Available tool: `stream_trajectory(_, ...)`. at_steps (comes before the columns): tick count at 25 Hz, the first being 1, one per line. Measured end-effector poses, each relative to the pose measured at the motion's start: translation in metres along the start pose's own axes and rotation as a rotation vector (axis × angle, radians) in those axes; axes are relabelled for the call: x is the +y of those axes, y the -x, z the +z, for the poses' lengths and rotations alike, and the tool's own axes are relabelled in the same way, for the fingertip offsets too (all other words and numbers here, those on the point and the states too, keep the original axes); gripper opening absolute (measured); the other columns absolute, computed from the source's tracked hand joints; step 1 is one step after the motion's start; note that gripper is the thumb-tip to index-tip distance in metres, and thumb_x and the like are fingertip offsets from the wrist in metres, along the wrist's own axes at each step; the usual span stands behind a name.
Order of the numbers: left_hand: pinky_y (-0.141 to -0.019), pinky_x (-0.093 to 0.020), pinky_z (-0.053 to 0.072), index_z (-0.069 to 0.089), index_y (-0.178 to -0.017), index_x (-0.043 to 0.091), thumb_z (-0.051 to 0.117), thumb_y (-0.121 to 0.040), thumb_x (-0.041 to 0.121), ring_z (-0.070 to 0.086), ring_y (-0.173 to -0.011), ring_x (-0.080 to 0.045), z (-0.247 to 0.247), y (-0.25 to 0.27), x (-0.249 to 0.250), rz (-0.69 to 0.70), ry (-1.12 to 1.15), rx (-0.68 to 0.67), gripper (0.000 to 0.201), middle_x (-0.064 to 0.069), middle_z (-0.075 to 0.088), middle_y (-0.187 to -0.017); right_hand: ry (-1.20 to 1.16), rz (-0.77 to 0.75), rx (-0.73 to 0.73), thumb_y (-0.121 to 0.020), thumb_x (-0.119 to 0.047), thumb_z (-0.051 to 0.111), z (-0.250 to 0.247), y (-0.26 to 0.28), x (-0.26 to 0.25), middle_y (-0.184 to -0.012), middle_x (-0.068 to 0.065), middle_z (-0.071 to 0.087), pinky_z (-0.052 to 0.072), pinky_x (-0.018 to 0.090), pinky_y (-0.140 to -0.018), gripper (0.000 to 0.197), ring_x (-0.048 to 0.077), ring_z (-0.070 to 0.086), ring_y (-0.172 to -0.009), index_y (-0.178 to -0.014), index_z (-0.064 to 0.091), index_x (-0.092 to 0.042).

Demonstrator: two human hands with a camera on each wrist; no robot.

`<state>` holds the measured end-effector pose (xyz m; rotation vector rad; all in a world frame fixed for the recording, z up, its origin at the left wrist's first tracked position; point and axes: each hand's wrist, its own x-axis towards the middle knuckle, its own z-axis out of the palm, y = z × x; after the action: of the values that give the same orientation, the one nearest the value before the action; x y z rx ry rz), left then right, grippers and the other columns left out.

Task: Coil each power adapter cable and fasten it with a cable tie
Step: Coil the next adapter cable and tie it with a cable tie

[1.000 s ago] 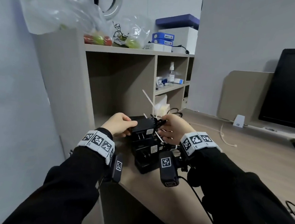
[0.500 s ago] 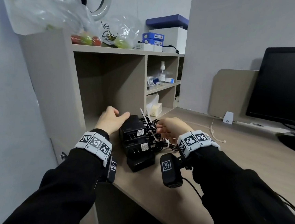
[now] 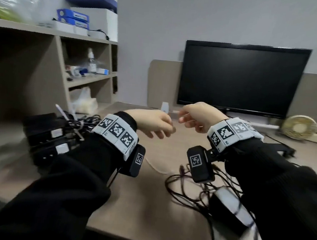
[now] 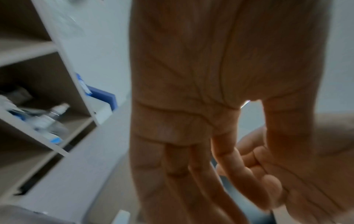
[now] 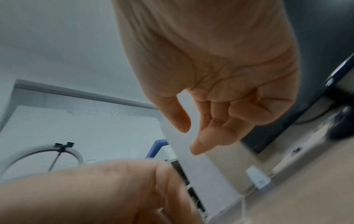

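Note:
A stack of black power adapters (image 3: 44,135) with coiled cables and white cable ties (image 3: 61,111) sits at the desk's left, by the shelf. One more black adapter (image 3: 231,209) lies at the lower right with its thin black cable (image 3: 182,189) in a loose tangle on the desk. Both hands hover above the middle of the desk, close together, in front of the monitor. My left hand (image 3: 162,129) has straight, relaxed fingers (image 4: 193,174) and holds nothing. My right hand (image 3: 186,120) is loosely curled, thumb and forefinger (image 5: 203,144) apart, with nothing between them.
A black monitor (image 3: 242,77) stands at the back of the wooden desk (image 3: 146,205). A shelf unit (image 3: 63,58) with bottles and boxes rises at the left. A small fan (image 3: 298,127) lies at the far right. A white plug (image 3: 164,107) and pale cable (image 3: 157,168) lie mid-desk.
Both hands have let go of the stacked adapters and moved right and up to mid-desk. The head view has swung right, bringing the loose adapter and the monitor into view.

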<state>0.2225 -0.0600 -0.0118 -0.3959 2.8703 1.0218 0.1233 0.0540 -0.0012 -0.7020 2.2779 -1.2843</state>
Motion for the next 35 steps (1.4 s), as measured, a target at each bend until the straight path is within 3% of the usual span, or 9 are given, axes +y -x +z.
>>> stream_trajectory(3,-0.084,-0.028,0.050,0.061,-0.102,0.022,0.058,-0.092,0.026,0.062,-0.092,-0.009,0.034,-0.033,0.027,0.031,-0.159,-0.244,0.011,0.009,0.063,-0.095,-0.004,0.070,0.093,-0.092,-0.018,0.050,-0.044,0.005,0.029,-0.071,-0.001,0.063,0.027,0.020,-0.044,0.013,0.011,0.048,-0.052,-0.097,0.061,-0.012)
stream_trajectory(9,-0.094,-0.031,0.050,0.061,-0.120,0.027,0.065,-0.086,0.033,0.059,-0.108,-0.011,0.079,-0.055,0.075,0.151,-0.407,-0.483,0.034,0.006,0.064,-0.117,-0.135,0.132,0.160,-0.095,-0.013,0.048,-0.085,0.014,0.062,-0.070,0.004,0.057,0.026,0.009,-0.031,0.013,0.006,0.049,-0.038,-0.089,0.058,-0.008)
stream_trajectory(12,-0.098,-0.033,0.049,0.061,-0.118,0.021,0.075,-0.079,0.028,0.059,-0.103,-0.013,0.099,-0.055,0.095,0.222,-0.473,-0.596,0.042,0.008,0.065,-0.102,-0.191,0.146,0.202,-0.095,-0.011,0.048,-0.100,0.016,0.074,-0.070,0.007,0.057,0.026,0.010,-0.029,0.013,0.007,0.048,-0.035,-0.096,0.059,-0.004)
stream_trajectory(16,-0.080,-0.019,0.050,0.057,-0.123,0.015,0.081,-0.074,0.015,0.059,-0.079,-0.006,0.118,-0.056,0.100,0.209,-0.560,-0.713,0.055,0.012,0.058,-0.088,-0.277,0.138,0.210,-0.096,-0.007,0.045,-0.110,0.020,0.083,-0.072,0.007,0.052,0.025,0.009,-0.029,0.011,0.003,0.042,-0.027,-0.100,0.054,-0.002)
stream_trajectory(18,-0.079,-0.021,0.053,0.058,-0.121,0.017,0.082,-0.073,0.019,0.060,-0.076,-0.004,0.121,-0.056,0.101,0.185,-0.597,-0.720,0.054,0.008,0.063,-0.094,-0.281,0.141,0.207,-0.096,-0.009,0.046,-0.111,0.021,0.084,-0.072,0.007,0.052,0.026,0.010,-0.029,0.012,0.003,0.043,-0.027,-0.101,0.054,-0.002)
stream_trajectory(21,-0.092,-0.030,0.051,0.060,-0.117,0.019,0.083,-0.071,0.030,0.059,-0.092,-0.013,0.116,-0.058,0.098,0.164,-0.659,-0.650,0.053,0.002,0.064,-0.111,-0.291,0.135,0.216,-0.097,-0.010,0.046,-0.112,0.016,0.084,-0.072,0.007,0.053,0.027,0.010,-0.030,0.014,0.003,0.044,-0.028,-0.102,0.055,-0.001)
stream_trajectory(26,-0.070,-0.028,0.042,0.064,-0.103,0.014,0.079,-0.071,0.037,0.053,-0.082,-0.018,0.084,-0.076,0.073,0.110,-0.557,-0.238,0.043,-0.005,0.062,-0.095,-0.244,0.140,0.151,-0.092,-0.022,0.051,-0.110,0.002,0.083,-0.062,-0.003,0.061,0.026,0.018,-0.046,0.016,0.008,0.051,-0.050,-0.098,0.062,-0.011)
stream_trajectory(30,-0.069,-0.026,0.041,0.060,-0.090,0.022,0.081,-0.065,0.032,0.053,-0.087,-0.014,0.052,-0.087,0.052,0.114,-0.494,0.113,0.034,0.005,0.057,-0.096,-0.171,-0.001,0.115,-0.088,-0.028,0.059,-0.093,-0.014,0.079,-0.081,-0.005,0.068,0.039,0.023,-0.061,0.017,0.010,0.058,-0.070,-0.098,0.068,-0.018)
stream_trajectory(35,-0.080,-0.035,0.046,0.065,-0.097,0.034,0.082,-0.061,0.039,0.051,-0.096,-0.016,0.023,-0.098,0.036,0.171,-0.444,0.377,0.040,0.005,0.049,-0.105,-0.043,-0.176,-0.072,-0.086,-0.022,0.062,-0.064,-0.039,0.070,-0.090,-0.002,0.065,0.050,0.031,-0.084,0.011,0.011,0.060,-0.086,-0.096,0.067,-0.023)
